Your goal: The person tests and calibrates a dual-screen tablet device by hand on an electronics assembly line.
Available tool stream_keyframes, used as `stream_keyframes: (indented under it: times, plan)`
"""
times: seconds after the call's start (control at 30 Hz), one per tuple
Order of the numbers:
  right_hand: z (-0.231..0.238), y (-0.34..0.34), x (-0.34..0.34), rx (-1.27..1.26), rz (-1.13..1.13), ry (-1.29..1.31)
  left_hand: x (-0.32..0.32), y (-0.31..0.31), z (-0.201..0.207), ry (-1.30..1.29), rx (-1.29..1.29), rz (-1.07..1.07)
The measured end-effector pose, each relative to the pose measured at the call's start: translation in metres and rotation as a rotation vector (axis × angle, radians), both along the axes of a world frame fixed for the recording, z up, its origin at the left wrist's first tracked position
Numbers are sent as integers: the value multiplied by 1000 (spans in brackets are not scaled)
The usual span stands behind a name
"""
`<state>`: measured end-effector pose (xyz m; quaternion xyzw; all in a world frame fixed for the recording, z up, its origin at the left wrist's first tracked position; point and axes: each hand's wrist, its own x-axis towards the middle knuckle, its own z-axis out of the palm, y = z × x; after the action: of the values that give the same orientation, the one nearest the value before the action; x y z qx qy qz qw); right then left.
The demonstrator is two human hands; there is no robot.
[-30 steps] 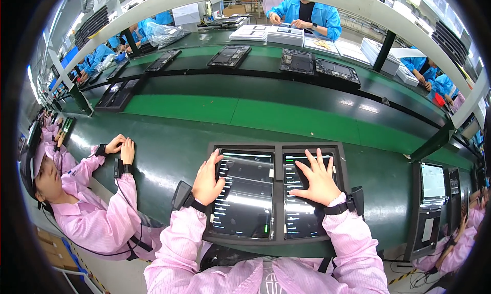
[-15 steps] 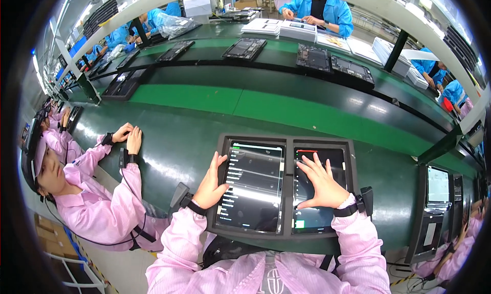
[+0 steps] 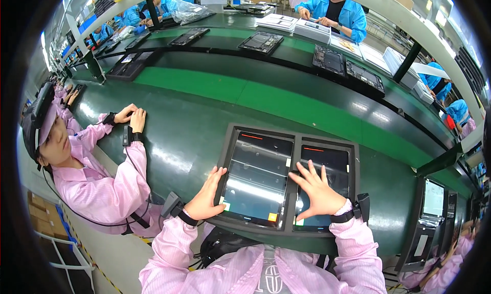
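Two tablets with lit, dark screens lie side by side in a dark two-compartment tray. The left tablet [image 3: 258, 179] shows a red line near its top, with a green-white square and an orange square near its bottom corners. The right tablet [image 3: 335, 166] also has a red line at the top. My left hand [image 3: 204, 198] rests at the left rim of the tray [image 3: 225, 143], fingers stretched, its thumb reaching the left tablet's lower corner. Over the right tablet, my right hand [image 3: 318, 190] is spread open, covering part of the screen. Neither hand holds anything.
A person in pink [image 3: 97, 166] sits at my left, hands on the green bench [image 3: 169, 135]. Opened tablets [image 3: 261, 42] line the raised line beyond. Another tray [image 3: 413, 255] stands at the right. Across, a person in blue [image 3: 340, 15] works behind white stacks [image 3: 312, 30].
The left tablet's list of text lines has given way to a mostly dark screen with coloured squares. My left hand has slid slightly down the tray's side. The view has shifted a little.
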<state>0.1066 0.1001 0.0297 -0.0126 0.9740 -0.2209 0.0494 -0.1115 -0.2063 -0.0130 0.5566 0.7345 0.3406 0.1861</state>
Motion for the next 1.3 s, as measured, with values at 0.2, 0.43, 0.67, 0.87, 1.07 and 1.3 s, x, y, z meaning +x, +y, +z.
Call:
stream_keyframes:
  times: [0.2,0.43,0.67,0.87,1.07,1.3]
  plan:
    - [-2,26,-3,95,-322,182,-13,27,16,-241,110,192]
    - [-3,28,-2,114,-407,201,-32,86,18,147,131,242]
    - [-3,26,1,137,-393,237,-31,86,17,164,102,243]
    - [-6,26,-5,131,-387,282,-31,85,16,47,158,281]
    - [-7,22,-11,165,-356,235,-36,75,13,133,203,343]
    - [3,27,7,96,-401,153,-41,77,0,153,21,129]
